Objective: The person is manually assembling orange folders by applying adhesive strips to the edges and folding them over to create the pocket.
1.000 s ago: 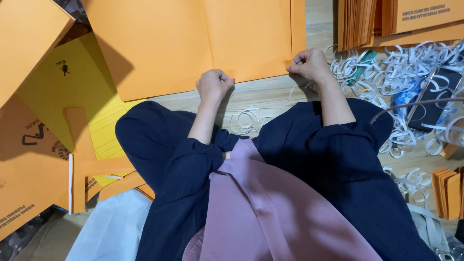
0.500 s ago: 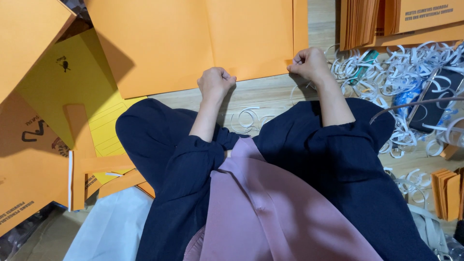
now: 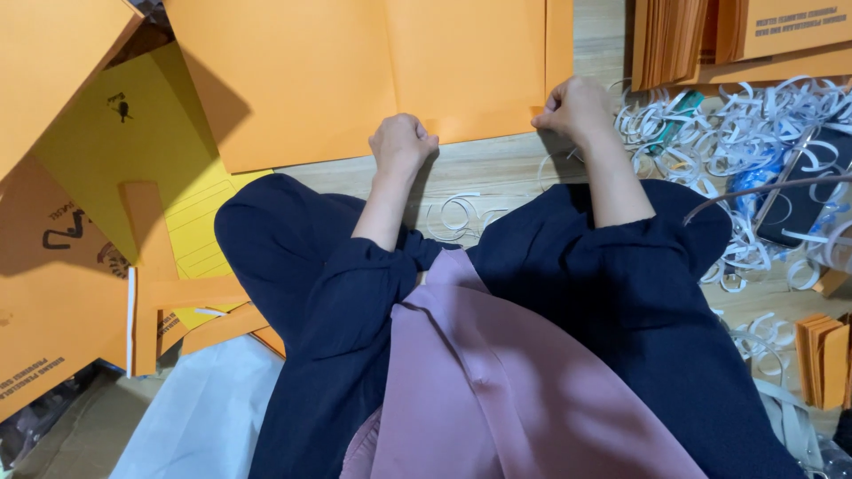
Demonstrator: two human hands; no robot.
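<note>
Little is seen to have moved since the earlier frames: both fists have stayed at the near edge of the large orange folded sheet [image 3: 373, 75], with only a slight shift of the left hand.

Head view: the sheet is laid flat on the wooden floor [image 3: 497, 168], its near edge just ahead of the crossed knees. The left hand [image 3: 401, 144] is clenched into a fist and pressed at that edge; whether anything is pinched inside it cannot be told. The right hand [image 3: 577, 106] is curled tight at the sheet's near right corner, apparently grasping or pressing the corner itself. White paper strips [image 3: 754, 124] are heaped to the right, touching a dark phone [image 3: 803, 200], and more orange envelopes [image 3: 53, 337] are scattered to the left. Stacked orange sheets [image 3: 683, 40] are stood beyond the strips.

A crooked crease or a crumpled corner could be caused, it is judged, by uneven pressure from the two fists; loose strips caught beneath the sheet could also leave dents.
</note>
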